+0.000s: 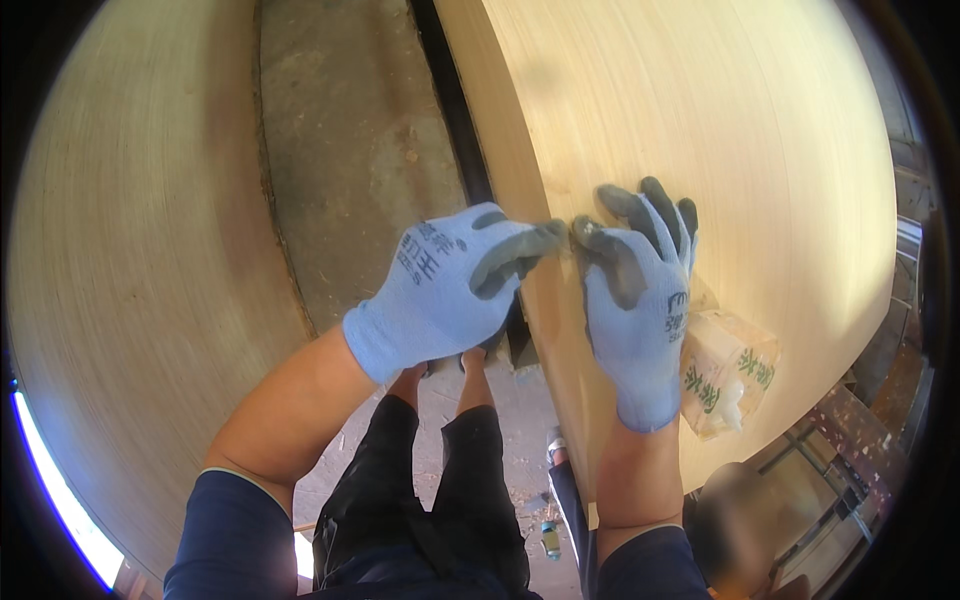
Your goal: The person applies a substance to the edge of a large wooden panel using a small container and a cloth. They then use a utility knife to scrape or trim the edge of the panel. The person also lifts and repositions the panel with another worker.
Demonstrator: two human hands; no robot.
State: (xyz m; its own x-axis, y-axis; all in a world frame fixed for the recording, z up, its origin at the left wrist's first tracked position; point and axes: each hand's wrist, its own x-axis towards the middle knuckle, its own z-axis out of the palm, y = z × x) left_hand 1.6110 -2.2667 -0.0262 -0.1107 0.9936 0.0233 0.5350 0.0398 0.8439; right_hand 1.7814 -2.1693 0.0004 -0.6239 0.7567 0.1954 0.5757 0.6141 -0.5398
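A package (718, 350) lies on the right-hand panel (720, 130).

2 wide boards with pale wood grain carry the scene: the right-hand board (760, 170) at 2 o'clock, the left-hand board (120, 250) at 9. A clear plastic packet (722, 370) with green print lies on the former, towards 4 o'clock. The grey floor (345, 110) bears scattered debris.

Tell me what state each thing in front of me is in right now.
Right panel, lying flat
Left panel, lying flat, apart from the right one
Clear plastic package, resting on the right panel; sealed or open, unclear
Left hand, gloved, fingers curled by the right panel's edge
Right hand, gloved, fingers partly bent over the right panel
Floor, littered with small scraps
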